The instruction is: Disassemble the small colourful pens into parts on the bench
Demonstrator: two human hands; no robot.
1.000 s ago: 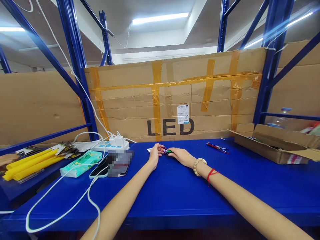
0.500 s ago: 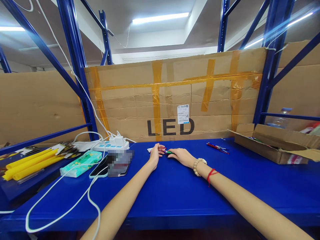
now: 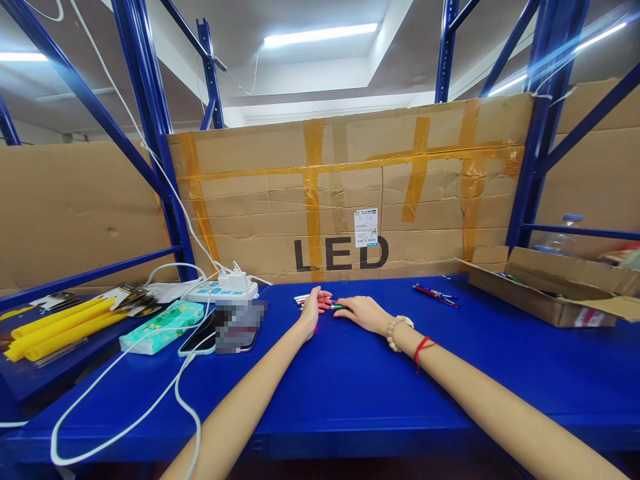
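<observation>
My left hand (image 3: 311, 312) rests on the blue tabletop at the middle, its fingers curled over several pens (image 3: 301, 300). The pale ends of those pens stick out to the left of the hand. Close by on the right, my right hand (image 3: 364, 313) lies palm down, thumb and fingers closed on a pen with a green part (image 3: 340, 307). That pen points toward the left fingers, which partly hide its far end. A small pinkish-red spot shows at the lower edge of my left hand, too small to name.
Red and blue pens (image 3: 435, 295) lie to the right, before an open cardboard box (image 3: 545, 310). On the left are a tissue pack (image 3: 163, 327), phones (image 3: 197, 337), a power strip (image 3: 225, 291), looping white cables and yellow tubes (image 3: 65, 327). A cardboard panel (image 3: 250, 207) stands behind.
My left hand has turned slightly and its fingers have shifted at the pens. The pinkish-red spot now shows below it. My right hand has barely moved.
</observation>
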